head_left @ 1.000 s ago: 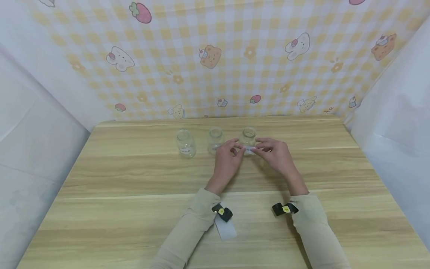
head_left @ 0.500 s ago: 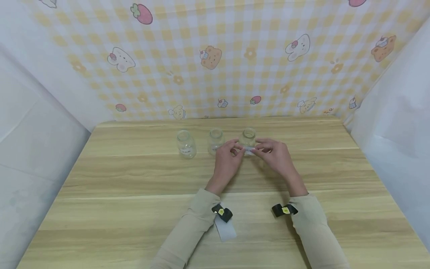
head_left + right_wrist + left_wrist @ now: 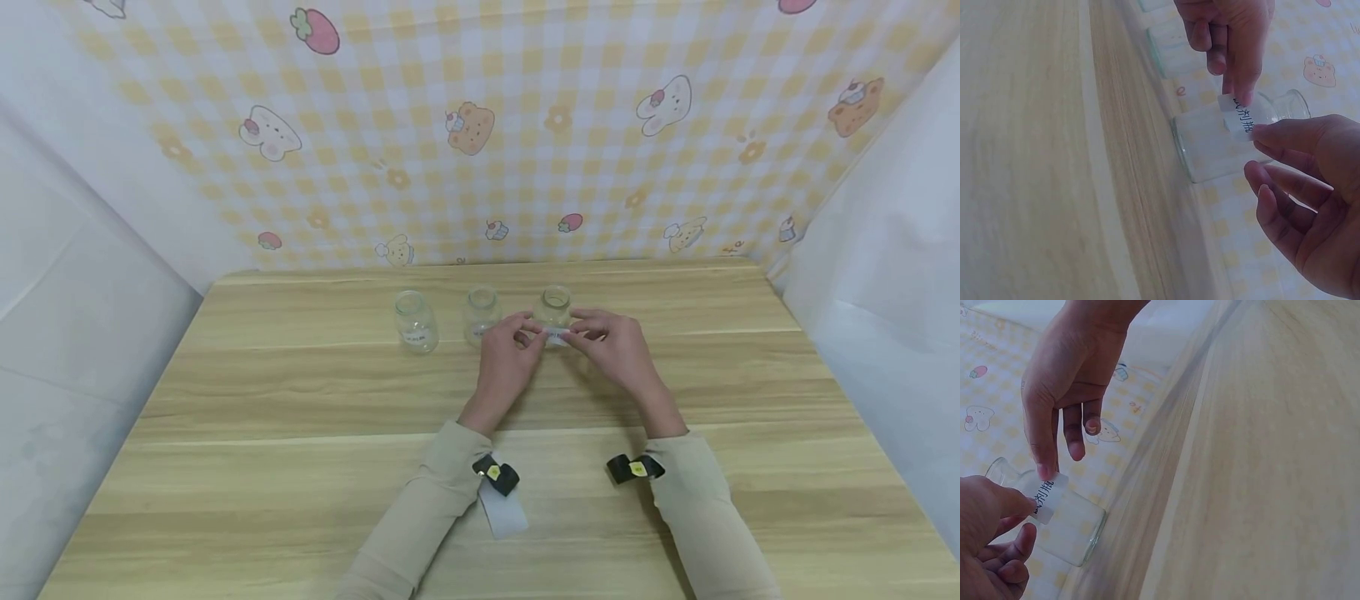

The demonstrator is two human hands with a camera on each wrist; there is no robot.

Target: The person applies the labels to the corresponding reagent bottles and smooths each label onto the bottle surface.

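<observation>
Three clear glass jars stand in a row: a left jar, a middle jar and a right jar. My left hand and right hand meet at the front of the right jar. Between them they hold a small white paper label by its two ends. Dark handwritten characters run along the label in the left wrist view. In the right wrist view, my right thumb lies on one end of the label, the left thumb on the other. Whether the label touches the glass, I cannot tell.
A pale strip of paper lies on the wooden table, partly under the left wrist. White labels also show on the left and middle jars. Behind the table hangs a checked cloth; white sheeting flanks both sides.
</observation>
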